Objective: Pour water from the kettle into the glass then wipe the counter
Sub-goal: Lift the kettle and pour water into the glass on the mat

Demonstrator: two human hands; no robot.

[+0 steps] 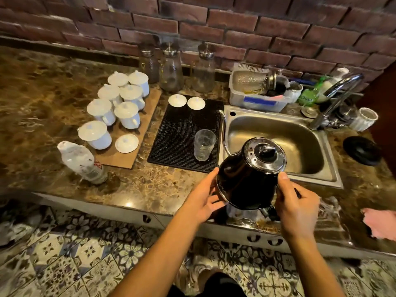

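Both hands hold the black kettle (248,174) up near the sink (278,116). The right hand (296,211) grips the handle side, and the left hand (203,200) steadies the bottom, likely because it is heavy. The thin spout points toward the glass (204,145) on the mat (180,133), just beside it, ready for pouring.

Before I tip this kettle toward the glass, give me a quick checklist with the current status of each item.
1. Black metal kettle held by both hands, left hand on the body, right hand at the handle side: ok.
2. Kettle lid seated: ok.
3. Clear drinking glass upright on the black ridged mat: ok.
4. Thin gooseneck spout over the glass: not ok, beside it, nearer the steel sink.
5. Water level in kettle: cannot tell.
6. Pink cloth on the counter for wiping: ok.
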